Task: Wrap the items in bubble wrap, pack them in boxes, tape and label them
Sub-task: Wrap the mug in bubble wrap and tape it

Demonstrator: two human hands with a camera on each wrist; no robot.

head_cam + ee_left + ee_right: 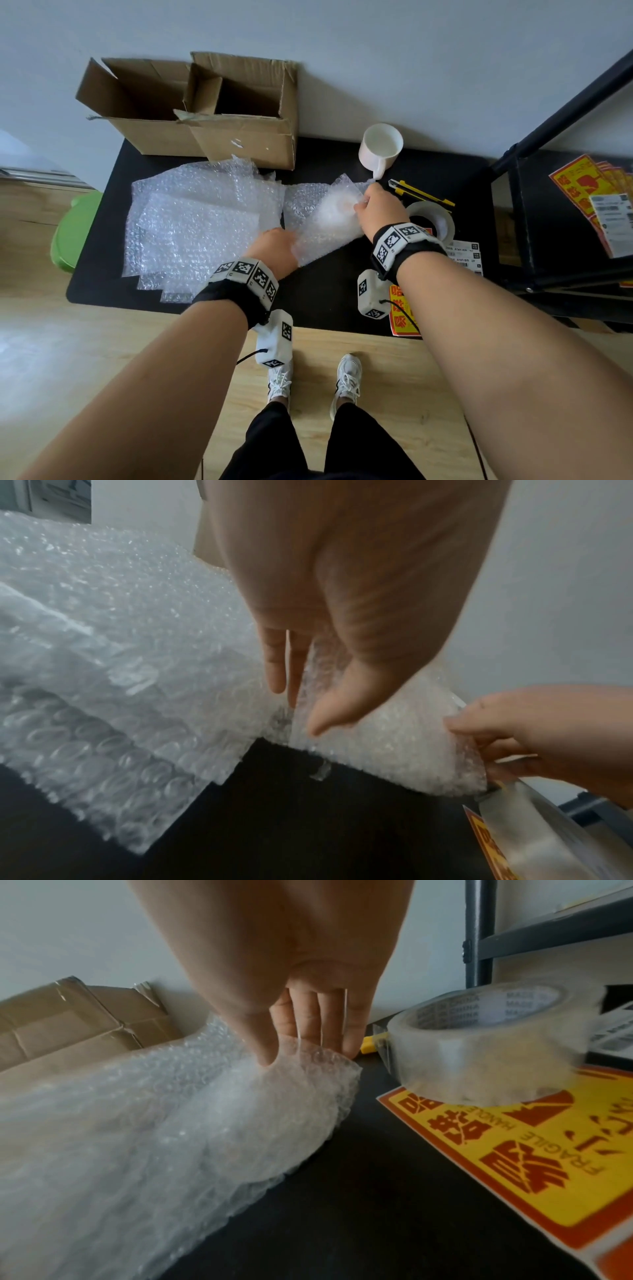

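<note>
Both hands lift a loose sheet of bubble wrap (325, 222) off the black table (318, 301). My left hand (275, 248) pinches its left edge between thumb and fingers (296, 707). At the sheet's far right edge (240, 1110), my right hand (373, 205) pinches it, thumb in front and fingers behind (308, 1056). The sheet (394, 745) sags between the two hands. A white mug (380, 147) stands unwrapped just beyond my right hand, handle toward me. Two open cardboard boxes (239, 113) sit at the back left.
A stack of bubble wrap sheets (195, 222) covers the table's left. A clear tape roll (433, 219), a yellow utility knife (421, 193), shipping labels (466, 257) and a fragile sticker (514, 1150) lie right of my right hand. A black shelf (565, 205) with more stickers stands at right.
</note>
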